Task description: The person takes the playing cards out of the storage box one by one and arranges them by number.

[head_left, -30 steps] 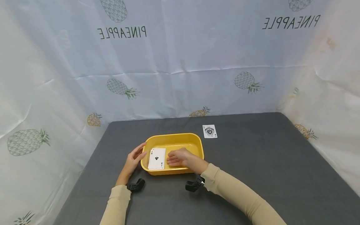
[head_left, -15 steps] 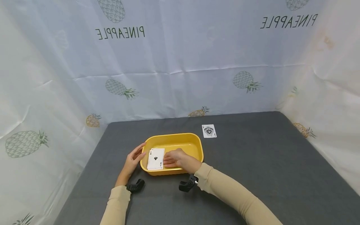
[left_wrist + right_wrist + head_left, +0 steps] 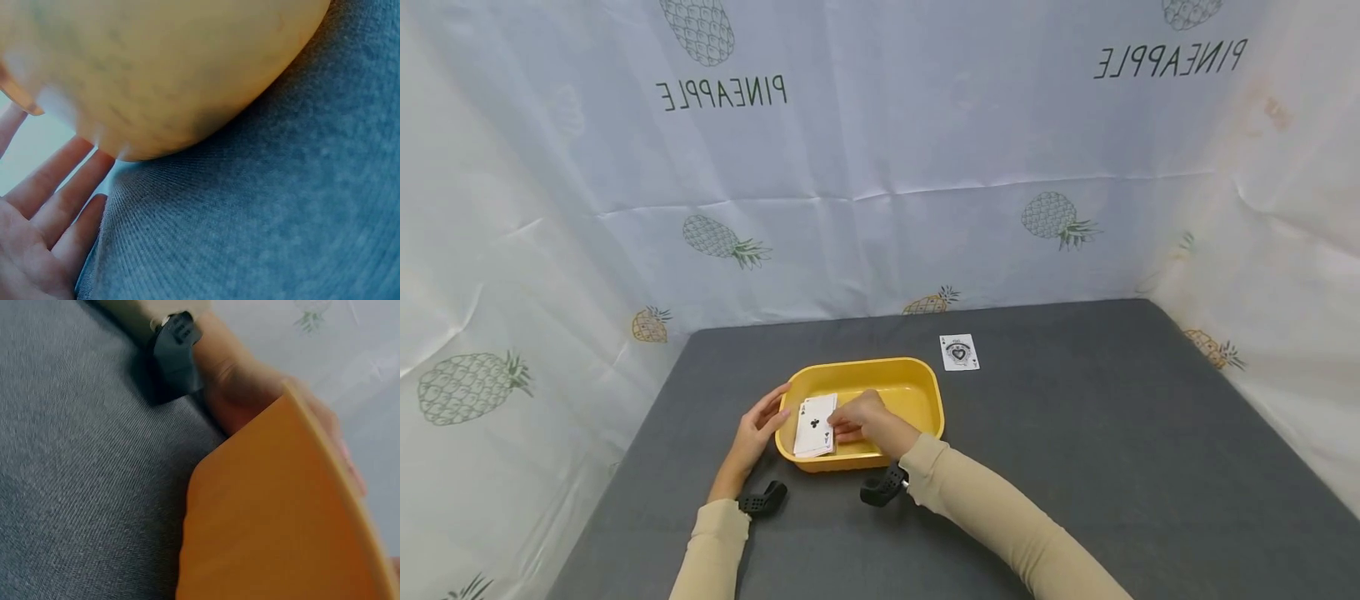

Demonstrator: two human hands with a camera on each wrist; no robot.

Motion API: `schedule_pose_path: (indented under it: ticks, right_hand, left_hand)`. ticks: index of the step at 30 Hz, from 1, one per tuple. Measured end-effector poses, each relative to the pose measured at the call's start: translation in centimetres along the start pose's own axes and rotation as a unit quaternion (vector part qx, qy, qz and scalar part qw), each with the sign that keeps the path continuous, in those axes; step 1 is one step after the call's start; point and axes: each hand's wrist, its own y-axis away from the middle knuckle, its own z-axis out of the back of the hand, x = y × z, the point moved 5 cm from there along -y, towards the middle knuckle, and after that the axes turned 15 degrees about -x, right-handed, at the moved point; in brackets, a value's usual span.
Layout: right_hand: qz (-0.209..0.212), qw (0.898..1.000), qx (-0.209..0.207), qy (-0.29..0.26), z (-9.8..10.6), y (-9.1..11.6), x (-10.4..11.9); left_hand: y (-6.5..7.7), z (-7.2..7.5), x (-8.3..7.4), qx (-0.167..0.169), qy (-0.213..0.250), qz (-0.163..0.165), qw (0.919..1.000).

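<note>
A yellow plastic tub (image 3: 917, 408) stands on the dark cloth. My left hand (image 3: 752, 433) rests against its left end, fingers extended along the outer wall and thumb by the rim. The left wrist view shows these straight fingers (image 3: 65, 194) against the tub's side. Inside at the left lies a small stack of playing cards, an ace of clubs (image 3: 812, 412) on top. My right hand (image 3: 868, 417) reaches into the tub and pinches the right edge of the cards between thumb and fingers. The tub's wall hides most of these fingers in the right wrist view.
Beyond the tub's back right corner another ace card (image 3: 959, 352) lies face up on the table (image 3: 1112, 433). A pale curtain (image 3: 880, 150) printed with pineapples encloses the back and sides. Each wrist wears a black camera band (image 3: 883, 485).
My right hand has moved left inside the tub to the cards, and its thumb now lies over their right edge. My left hand has kept its place at the tub's end.
</note>
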Motion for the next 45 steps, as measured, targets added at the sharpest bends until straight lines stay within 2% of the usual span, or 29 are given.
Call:
schedule_pose_path:
  ticks: [4,8,18,21,26,35,38,43,45]
  right_hand:
    - [0.007,0.999,-0.037,0.013,-0.2,-0.1,0.0]
    - [0.007,0.999,-0.044,0.023,-0.3,0.0,0.1]
    - [0.007,1.000,0.008,-0.008,-1.0,-0.4,0.0]
    - [0.015,1.000,0.012,-0.008,-1.0,-0.5,0.1]
    - [0.019,1.000,0.007,-0.001,-0.3,-0.4,0.0]
    - [0.016,0.999,0.031,0.006,0.8,0.2,-0.2]
    - [0.010,1.000,0.030,0.000,0.8,0.0,-0.2]
    - [0.020,0.999,0.050,-0.006,1.2,0.2,-0.2]
    - [0.025,0.998,0.060,-0.009,1.5,0.4,-0.2]
  left_hand:
    - [0.0,0.0,0.0,0.002,0.014,0.001,0.9999]
    - [0.0,0.0,-0.1,0.001,0.026,-0.005,0.9996]
    - [-0.1,0.2,-0.1,0.002,0.004,0.001,1.0000]
    - [-0.2,0.3,-0.1,0.002,0.003,-0.001,1.0000]
    - [-0.2,0.2,0.0,0.009,0.010,-0.006,0.9999]
    - [0.0,-0.1,0.2,0.017,0.010,-0.005,0.9998]
    - [0.2,-0.2,-0.7,0.018,0.009,-0.003,0.9998]
    - [0.3,-0.1,-0.8,0.016,0.010,-0.011,0.9998]
    - [0.1,0.0,-0.1,0.015,0.012,-0.014,0.9997]
